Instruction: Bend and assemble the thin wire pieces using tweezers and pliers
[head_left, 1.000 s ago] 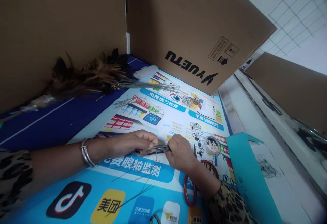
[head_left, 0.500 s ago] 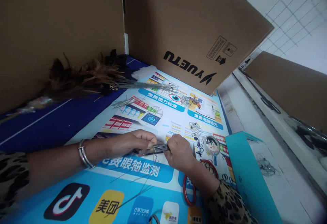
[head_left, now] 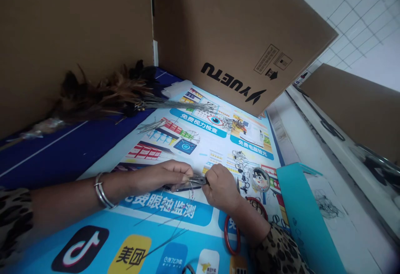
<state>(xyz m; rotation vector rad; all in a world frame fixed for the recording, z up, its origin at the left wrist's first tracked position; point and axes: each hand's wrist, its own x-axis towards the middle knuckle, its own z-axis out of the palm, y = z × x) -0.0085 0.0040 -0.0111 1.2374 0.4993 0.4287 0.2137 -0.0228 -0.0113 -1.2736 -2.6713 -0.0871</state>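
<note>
My right hand (head_left: 220,186) is closed around a pair of metal pliers (head_left: 198,180), whose jaws point left. At the jaws, my left hand (head_left: 171,174) pinches with thumb and forefinger; a thin wire (head_left: 191,193) hangs down from that spot. Its exact hold between fingers and jaws is too small to make out. Below the hands, several loose dark wires (head_left: 167,240) lie on the printed mat (head_left: 150,217). Beside my right wrist lie red-handled scissors (head_left: 226,236), partly hidden by the forearm.
Brown feathers (head_left: 106,92) and a bundle of straight wires (head_left: 184,105) lie at the back left. Tall cardboard (head_left: 243,23) stands behind the mat. To the right are a clear round container (head_left: 261,179), small black rings (head_left: 276,219) and a teal box (head_left: 308,211).
Both hands keep their place with the pliers between them. The pliers' jaws look slightly turned and closer together. The view has shifted very slightly.
</note>
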